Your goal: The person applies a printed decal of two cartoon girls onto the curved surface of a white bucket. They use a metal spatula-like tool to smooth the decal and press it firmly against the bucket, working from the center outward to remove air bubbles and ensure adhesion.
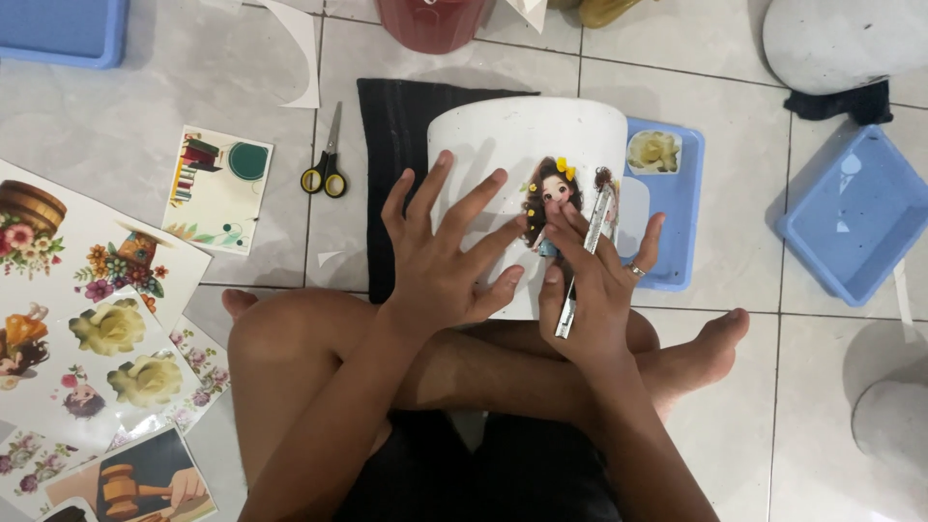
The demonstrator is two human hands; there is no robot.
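A white pot (522, 135) lies on its side against my crossed legs, resting on a black cloth (391, 145). A sticker of a dark-haired girl with a yellow bow (549, 193) is on its side. My left hand (440, 246) is spread flat on the pot, fingers apart. My right hand (594, 280) holds a thin metal ruler (585, 266) and presses a finger on the sticker.
Scissors with yellow-black handles (327, 159) lie left of the cloth. Sticker sheets with flowers and figures (92, 309) cover the floor at left. Blue trays sit at right (851, 217), behind the pot (677, 193) and at top left (63, 29). A red pot (430, 21) stands beyond.
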